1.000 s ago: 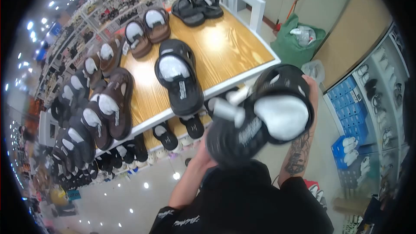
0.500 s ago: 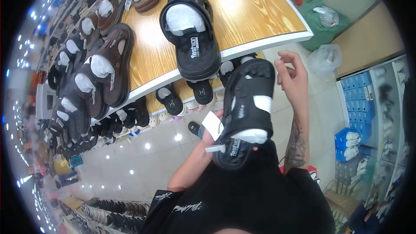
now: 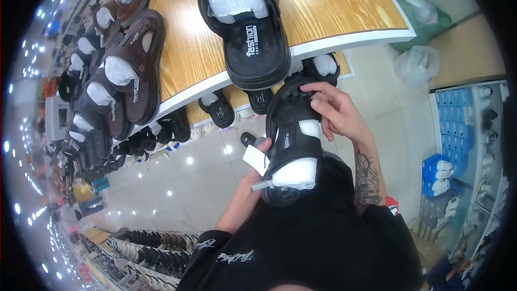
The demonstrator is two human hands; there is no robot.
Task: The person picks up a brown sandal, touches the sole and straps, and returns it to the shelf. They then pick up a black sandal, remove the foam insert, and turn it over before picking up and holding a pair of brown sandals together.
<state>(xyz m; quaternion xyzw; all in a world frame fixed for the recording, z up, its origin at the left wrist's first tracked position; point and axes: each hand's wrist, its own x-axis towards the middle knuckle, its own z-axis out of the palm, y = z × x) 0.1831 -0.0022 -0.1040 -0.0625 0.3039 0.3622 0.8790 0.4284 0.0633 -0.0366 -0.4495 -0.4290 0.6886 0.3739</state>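
A black strapped sandal (image 3: pixel 288 140), with white stuffing under its straps, is held in front of my body. My left hand (image 3: pixel 257 170) grips its left side, its fingers partly hidden behind the sandal, and a white tag (image 3: pixel 256 160) hangs beside the thumb. On the sandal's toe end rest the fingertips of my right hand (image 3: pixel 336 110), its fingers bent and somewhat apart. Just above, a black sandal marked "fashion" (image 3: pixel 253 48) lies on the wooden shelf, toe under white stuffing.
The wooden shelf (image 3: pixel 334 8) has a white front edge. Brown sandals (image 3: pixel 142 70) stand along its left side, and more footwear sits on the shelf below. Blue boxes (image 3: pixel 452 124) are stacked at right. A green bag (image 3: pixel 431 16) lies at upper right.
My right hand has moved left from beside the sandal onto its toe end. The held sandal has tilted and shifted slightly left. The view has moved closer to the shelf.
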